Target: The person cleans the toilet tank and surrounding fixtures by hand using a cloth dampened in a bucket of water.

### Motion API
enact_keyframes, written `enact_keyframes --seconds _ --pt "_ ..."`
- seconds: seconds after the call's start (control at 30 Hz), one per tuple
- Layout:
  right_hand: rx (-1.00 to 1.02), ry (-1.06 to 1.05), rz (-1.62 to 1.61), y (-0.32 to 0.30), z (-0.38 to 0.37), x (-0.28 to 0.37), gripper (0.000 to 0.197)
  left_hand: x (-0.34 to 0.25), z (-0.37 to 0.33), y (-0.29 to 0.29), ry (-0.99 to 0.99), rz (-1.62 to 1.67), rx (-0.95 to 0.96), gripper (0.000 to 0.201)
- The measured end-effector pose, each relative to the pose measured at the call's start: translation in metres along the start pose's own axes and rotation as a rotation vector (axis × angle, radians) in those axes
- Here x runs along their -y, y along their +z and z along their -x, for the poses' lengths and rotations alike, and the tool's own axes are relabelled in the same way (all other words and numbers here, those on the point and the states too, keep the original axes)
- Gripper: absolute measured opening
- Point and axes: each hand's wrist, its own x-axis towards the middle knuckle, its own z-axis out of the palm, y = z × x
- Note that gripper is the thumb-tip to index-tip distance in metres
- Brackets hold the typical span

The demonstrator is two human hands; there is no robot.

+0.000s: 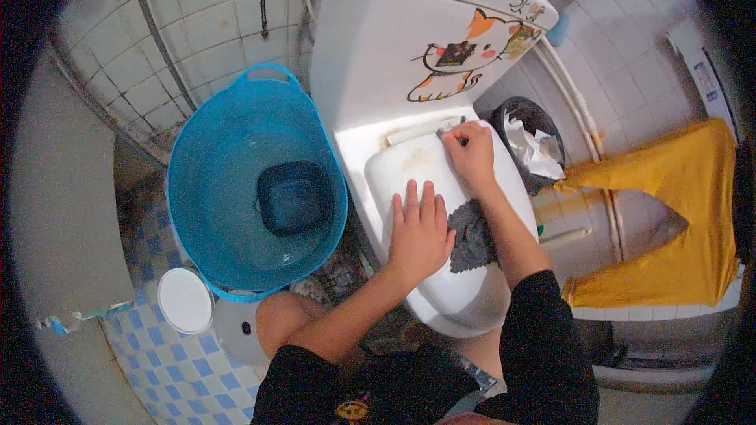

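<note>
A white toilet (pixel 346 157) stands in front of me with its lid down. On the lid (pixel 398 165) my left hand (pixel 420 232) lies palm down, fingers stretched out and apart. Beside it, under my right forearm, rests a crumpled dark grey cloth (pixel 470 245) with a scalloped edge. My right hand (pixel 474 161) is at the far end of the lid by the hinge, its fingers bent together. Something small and dark shows at those fingertips, too little to name. A brownish stain marks the lid near the hinge.
Left of the toilet stands a blue tub (pixel 197 149) holding water and a dark basin (pixel 295 198). A white round lid (pixel 185 301) is near the tub. Behind my right arm is a bin (pixel 512 114) with crumpled paper (pixel 535 145). A yellow cloth (pixel 701 205) hangs at right.
</note>
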Motion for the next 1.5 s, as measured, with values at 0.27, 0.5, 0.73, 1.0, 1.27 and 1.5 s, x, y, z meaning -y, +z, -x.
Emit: enact_keyframes --seconds 0.27,0.5,0.73,1.0,1.27,1.5 --pt "-0.074 -0.057 0.066 0.0 -0.002 0.002 0.008 -0.002 0.001 -0.001 0.001 -0.019 0.041 0.063" --pt "0.162 -0.231 -0.124 0.011 0.013 0.015 0.008 0.004 0.0 0.001 -0.03 -0.038 0.025 0.064" --pt "0.082 -0.296 -0.186 0.025 0.028 0.05 0.011 0.006 0.002 0.003 -0.029 -0.085 0.093 0.064" --pt "0.092 -0.25 -0.103 0.01 0.012 0.009 0.014 0.002 -0.001 0.005 -0.019 -0.042 0.062 0.062" --pt "0.209 -0.245 -0.101 -0.004 -0.012 -0.007 0.014 0.0 -0.002 0.004 -0.006 -0.04 0.078 0.061" --pt "0.327 -0.418 -0.244 0.007 -0.012 0.021 0.016 0.006 0.0 0.003 -0.012 -0.017 0.071 0.061"
